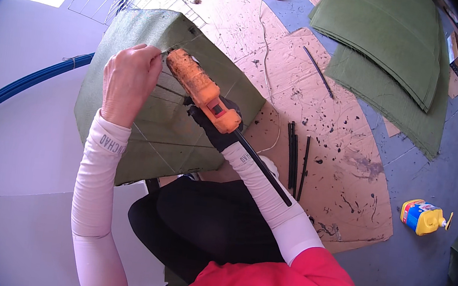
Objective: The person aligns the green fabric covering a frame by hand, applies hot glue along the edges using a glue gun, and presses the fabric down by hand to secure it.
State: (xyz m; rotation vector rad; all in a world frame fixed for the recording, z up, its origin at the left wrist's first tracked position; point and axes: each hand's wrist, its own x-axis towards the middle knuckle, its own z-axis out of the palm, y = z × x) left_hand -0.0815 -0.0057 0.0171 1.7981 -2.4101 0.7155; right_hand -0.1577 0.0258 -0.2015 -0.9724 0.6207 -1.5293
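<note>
My right hand (pixel 217 125), in a black glove, grips an orange glue gun (pixel 193 81) with dark smears on its barrel. A long black glue stick (pixel 265 170) runs out of its back end, over my right forearm. The gun's front end points up and left at the edge of a folded green mesh panel (pixel 134 31), close to my left fingertips. My bare left hand (pixel 130 82) is closed in a pinch at that edge; what lies between its fingers is hidden. Thin pale lines cross the panel's inner side, which leans before my knees.
Cardboard (pixel 345 174) spotted with black glue covers the floor, with loose black glue sticks (pixel 294 157) on it. Stacked green sheets (pixel 390 43) lie far right. A yellow pump bottle (pixel 424 217) stands at right. A pale cable (pixel 266 50) crosses the cardboard. Blue tubing (pixel 24 86) curves along the left wall.
</note>
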